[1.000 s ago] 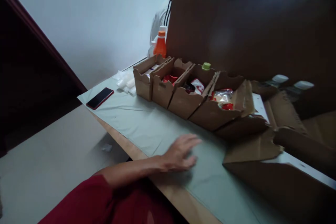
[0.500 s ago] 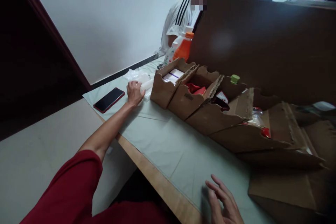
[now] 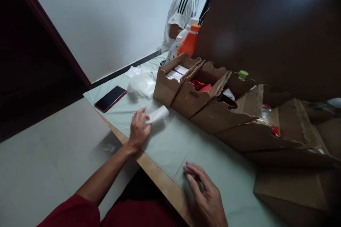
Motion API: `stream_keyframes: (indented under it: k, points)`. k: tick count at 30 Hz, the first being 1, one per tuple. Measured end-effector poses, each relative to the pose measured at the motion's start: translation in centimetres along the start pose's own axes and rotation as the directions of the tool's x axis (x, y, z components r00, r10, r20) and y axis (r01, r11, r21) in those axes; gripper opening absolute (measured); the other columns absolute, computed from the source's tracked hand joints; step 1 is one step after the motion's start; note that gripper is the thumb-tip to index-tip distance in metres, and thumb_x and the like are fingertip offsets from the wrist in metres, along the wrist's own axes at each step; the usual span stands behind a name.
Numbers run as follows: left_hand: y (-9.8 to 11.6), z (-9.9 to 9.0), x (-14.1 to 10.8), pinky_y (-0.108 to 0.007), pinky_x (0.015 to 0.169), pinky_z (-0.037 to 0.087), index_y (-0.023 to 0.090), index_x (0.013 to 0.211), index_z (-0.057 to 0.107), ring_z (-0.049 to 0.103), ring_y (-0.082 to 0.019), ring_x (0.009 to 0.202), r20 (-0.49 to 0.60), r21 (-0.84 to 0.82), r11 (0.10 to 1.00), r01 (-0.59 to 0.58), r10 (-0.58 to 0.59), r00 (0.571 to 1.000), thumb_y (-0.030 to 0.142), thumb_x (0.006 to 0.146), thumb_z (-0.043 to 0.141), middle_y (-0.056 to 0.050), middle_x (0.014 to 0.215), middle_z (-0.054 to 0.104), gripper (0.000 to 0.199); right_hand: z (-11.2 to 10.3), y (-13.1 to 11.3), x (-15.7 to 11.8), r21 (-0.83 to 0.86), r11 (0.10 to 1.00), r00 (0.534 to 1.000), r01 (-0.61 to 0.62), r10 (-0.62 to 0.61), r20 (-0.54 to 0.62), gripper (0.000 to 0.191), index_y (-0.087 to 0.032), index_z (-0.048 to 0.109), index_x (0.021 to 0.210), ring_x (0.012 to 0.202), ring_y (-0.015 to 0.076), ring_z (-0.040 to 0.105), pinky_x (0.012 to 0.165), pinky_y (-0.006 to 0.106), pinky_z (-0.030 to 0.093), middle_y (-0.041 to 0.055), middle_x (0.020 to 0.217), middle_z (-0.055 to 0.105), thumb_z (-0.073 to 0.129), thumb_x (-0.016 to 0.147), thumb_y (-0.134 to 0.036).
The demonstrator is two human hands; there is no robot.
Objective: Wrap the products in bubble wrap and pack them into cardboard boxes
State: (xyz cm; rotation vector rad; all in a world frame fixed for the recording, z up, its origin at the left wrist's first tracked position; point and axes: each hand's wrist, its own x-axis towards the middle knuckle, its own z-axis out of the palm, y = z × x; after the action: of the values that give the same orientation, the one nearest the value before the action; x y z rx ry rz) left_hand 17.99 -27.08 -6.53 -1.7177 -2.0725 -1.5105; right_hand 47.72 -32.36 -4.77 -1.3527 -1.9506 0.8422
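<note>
My left hand [image 3: 139, 127] is closed on the near end of a roll of translucent white plastic [image 3: 159, 114], just above the pale green tablecloth [image 3: 170, 145]. The roll's far end points toward the row of cardboard bins, and a thin loose flap shows beside it. My right hand [image 3: 205, 193] is empty, its fingers apart and slightly curved, over the cloth near the table's front edge. Crumpled clear plastic [image 3: 142, 82] lies beyond my left hand, and a dark phone with a red rim [image 3: 111, 98] rests to its left.
Cardboard bins [image 3: 166, 90] run along the back of the table, holding white boxes [image 3: 177, 73], red packets [image 3: 201, 86] and other packages. Behind them stand an orange bottle [image 3: 188, 42] and a dark brown panel [image 3: 266, 39]. A person in a white shirt [image 3: 181, 5] is at the far end.
My left hand has drawn the plastic roll away from the crumpled plastic, toward me and to the right. My right hand has moved left and up, further over the cloth.
</note>
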Motion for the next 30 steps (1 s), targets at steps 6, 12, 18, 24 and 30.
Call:
stream_keyframes:
  k: [6,12,18,24,30]
  points:
    - [6.9,0.2,-9.2,-0.057,0.11,0.047,0.019,0.108,0.063,0.051,-0.038,0.14,0.441,-0.261,0.932,-0.251,0.347,0.828,0.024,0.081,0.072,-0.023,0.147,0.055,0.029,-1.8,-0.5,1.5,-0.006,1.0,0.996,-0.006,0.005,-0.086,0.035,-0.024,0.072,0.123,0.1,0.0231,0.073,0.069,0.031,0.062,0.0133,0.133,0.069,0.06,0.096,-0.04]
    - [10.0,-3.0,-10.7,-0.052,0.113,0.047,0.021,0.106,0.068,0.064,-0.029,0.125,0.528,-0.501,0.833,-0.233,0.508,0.68,0.033,0.092,0.066,-0.017,0.135,0.066,0.019,-5.5,0.6,0.1,-0.161,0.987,0.973,-0.02,-0.018,-0.228,0.029,-0.024,0.072,0.119,0.113,0.027,0.068,0.077,0.039,0.061,0.0118,0.135,0.069,0.058,0.097,-0.037]
    - [7.0,0.0,-5.8,-0.055,0.115,0.044,0.021,0.121,0.065,0.054,-0.032,0.136,0.464,-0.064,0.991,-0.121,0.136,0.875,0.023,0.09,0.064,-0.016,0.138,0.063,0.031,-3.7,-0.7,3.1,-0.298,0.916,0.958,0.268,-0.221,0.184,0.058,-0.026,0.062,0.141,0.136,0.0287,0.055,0.111,0.053,0.044,0.0084,0.145,0.063,0.049,0.087,-0.01]
    - [5.9,4.2,-2.0,-0.06,0.12,0.032,0.017,0.097,0.068,0.039,-0.041,0.147,0.539,0.1,0.994,-0.05,-0.012,0.842,0.017,0.078,0.072,-0.019,0.14,0.061,0.019,-3.3,1.2,3.1,-0.341,0.882,0.923,0.324,-0.216,0.318,0.045,-0.022,0.072,0.124,0.107,0.0273,0.064,0.096,0.045,0.048,0.0098,0.107,0.075,0.055,0.085,-0.008]
    - [7.1,3.1,-2.7,-0.038,0.088,0.054,0.022,0.076,0.06,0.068,-0.024,0.091,0.516,0.085,0.996,0.009,-0.051,0.855,0.013,0.079,0.064,-0.005,0.089,0.072,0.01,-6.5,5.1,-0.9,-0.405,0.842,0.934,0.357,-0.325,0.147,0.038,-0.026,0.075,0.093,0.107,0.0266,0.063,0.09,0.043,0.048,0.0077,0.112,0.073,0.049,0.077,-0.003]
